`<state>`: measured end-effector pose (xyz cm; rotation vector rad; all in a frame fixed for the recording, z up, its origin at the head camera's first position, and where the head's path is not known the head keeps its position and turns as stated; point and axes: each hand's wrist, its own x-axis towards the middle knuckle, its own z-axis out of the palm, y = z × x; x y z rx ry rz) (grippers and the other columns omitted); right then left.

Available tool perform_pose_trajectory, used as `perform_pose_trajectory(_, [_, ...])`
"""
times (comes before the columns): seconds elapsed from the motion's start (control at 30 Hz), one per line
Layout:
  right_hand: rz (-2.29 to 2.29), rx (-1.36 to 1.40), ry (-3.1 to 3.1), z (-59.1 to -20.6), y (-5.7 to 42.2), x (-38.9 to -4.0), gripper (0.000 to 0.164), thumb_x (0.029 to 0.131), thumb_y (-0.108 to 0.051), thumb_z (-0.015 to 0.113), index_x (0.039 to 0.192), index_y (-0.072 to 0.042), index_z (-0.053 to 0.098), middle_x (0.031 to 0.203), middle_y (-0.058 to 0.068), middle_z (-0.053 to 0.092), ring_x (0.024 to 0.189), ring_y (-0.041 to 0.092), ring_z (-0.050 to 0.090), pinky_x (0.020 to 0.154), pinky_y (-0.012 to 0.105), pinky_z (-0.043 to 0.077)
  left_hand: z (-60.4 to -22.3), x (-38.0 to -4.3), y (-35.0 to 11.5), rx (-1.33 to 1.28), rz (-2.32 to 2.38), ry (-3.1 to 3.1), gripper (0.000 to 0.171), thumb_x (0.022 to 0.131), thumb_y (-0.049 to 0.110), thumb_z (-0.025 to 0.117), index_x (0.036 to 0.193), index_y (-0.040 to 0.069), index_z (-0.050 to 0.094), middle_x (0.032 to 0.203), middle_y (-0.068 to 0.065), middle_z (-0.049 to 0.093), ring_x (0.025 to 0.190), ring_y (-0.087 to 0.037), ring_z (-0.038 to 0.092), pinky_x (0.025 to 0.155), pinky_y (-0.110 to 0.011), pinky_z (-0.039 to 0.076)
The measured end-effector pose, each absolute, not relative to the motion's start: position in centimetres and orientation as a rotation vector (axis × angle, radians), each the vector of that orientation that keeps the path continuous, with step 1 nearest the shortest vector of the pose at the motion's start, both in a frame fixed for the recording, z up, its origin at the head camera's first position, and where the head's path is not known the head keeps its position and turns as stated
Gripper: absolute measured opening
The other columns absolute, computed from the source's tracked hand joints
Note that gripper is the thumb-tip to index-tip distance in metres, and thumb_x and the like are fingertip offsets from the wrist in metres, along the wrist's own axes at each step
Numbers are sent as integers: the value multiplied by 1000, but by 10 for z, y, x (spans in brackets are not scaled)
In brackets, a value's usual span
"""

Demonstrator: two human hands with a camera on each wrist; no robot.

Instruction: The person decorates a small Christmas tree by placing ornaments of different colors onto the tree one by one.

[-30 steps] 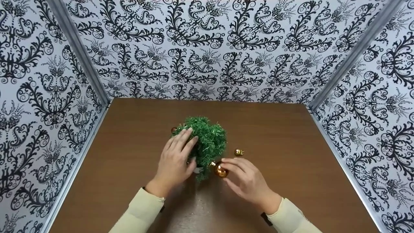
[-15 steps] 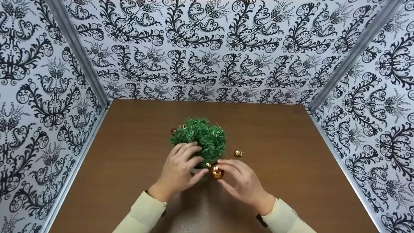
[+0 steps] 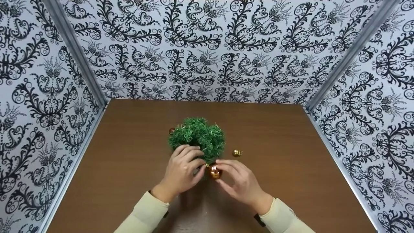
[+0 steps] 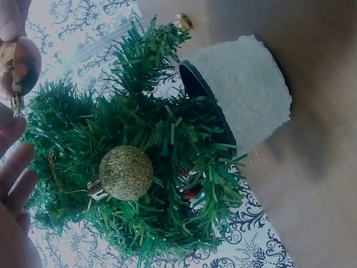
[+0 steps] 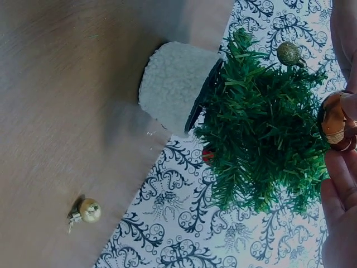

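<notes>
A shiny copper-gold Christmas bauble (image 3: 214,171) is held by my right hand (image 3: 243,183), thumb and fingers around the ball. My left hand (image 3: 182,170) pinches at its gold cap (image 4: 17,103) with thumb and forefinger. Both hands are at the near side of a small green artificial Christmas tree (image 3: 202,131), close to its top. The tree stands in a white fleecy pot (image 4: 245,89), seen in both wrist views but hidden from the head view. A glittery gold bauble (image 4: 127,172) hangs among the branches, and a red bauble (image 3: 171,130) shows at the tree's left side.
On the brown table (image 3: 275,129), a small gold bauble (image 3: 236,152) lies right of the tree. Walls with black-and-white scroll pattern (image 3: 200,48) enclose the back and both sides, with grey metal posts (image 3: 352,55) at the corners.
My right hand has brought the copper-gold bauble slightly left. My left hand has come down off the tree's upper left to meet the bauble's cap.
</notes>
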<state>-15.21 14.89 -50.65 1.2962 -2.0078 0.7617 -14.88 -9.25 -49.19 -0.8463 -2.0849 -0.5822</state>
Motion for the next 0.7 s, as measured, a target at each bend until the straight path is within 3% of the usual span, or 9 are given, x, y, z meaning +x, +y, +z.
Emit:
perform_pose_trajectory(0.27, [926,1191,-2125,-525,152,-151,53,77,-12,81,126,-7,61,128,2,61,113,21,61,97,31,47,-491,-148,-93,-849,-566,-2128,4,86,15,71,87,12,73,98,-1,70,106,-22,63,101,-45,42])
perform_pose_trajectory(0.5, [1175,1087,-2330,-541,153,-151,53,83,-10,78,131,-11,56,127,-1,57,108,15,60,86,38,53,-488,-149,-90,-860,-541,-2182,4,91,15,69,92,12,72,100,-2,70,105,-21,63,102,-42,40])
perform_pose_trajectory(0.7, [1211,1054,-2409,-543,149,-152,49,85,-10,74,131,-10,56,128,-2,55,108,13,58,87,34,53,-488,-150,-87,-891,-524,-2207,10,96,17,63,93,13,71,101,-1,69,103,-21,62,102,-41,40])
